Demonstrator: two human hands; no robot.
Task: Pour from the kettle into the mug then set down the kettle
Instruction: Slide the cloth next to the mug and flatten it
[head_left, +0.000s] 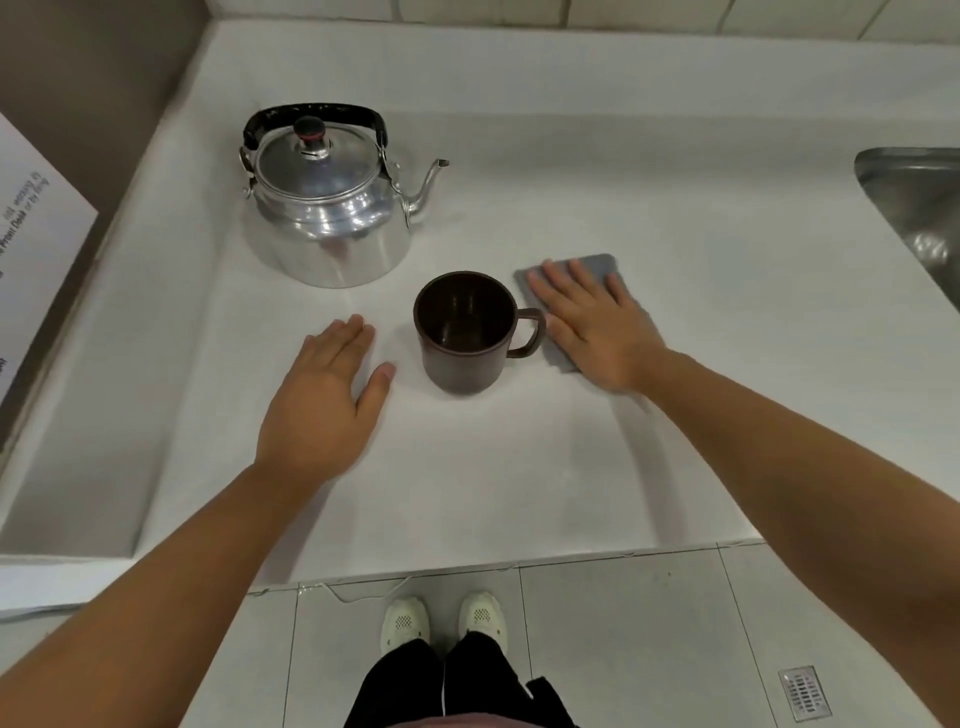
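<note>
Both hands flat, palms down, fingers extended, gripping nothing. Left hand on bare counter; thumb tip just left of the mug, not touching. Right hand rests on a grey cloth, fingers spread over it. Mug sits btwn the two hands, upright, handle pointing toward right hand's thumb side. Kettle well beyond left fingertips, lid on, spout pointing right. Sink edge far right.

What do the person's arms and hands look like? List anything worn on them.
Both forearms are bare, with no sleeve in view. The left hand and the right hand wear no gloves, and no rings, watch or bracelet show on either. Nothing is marked on them.
</note>
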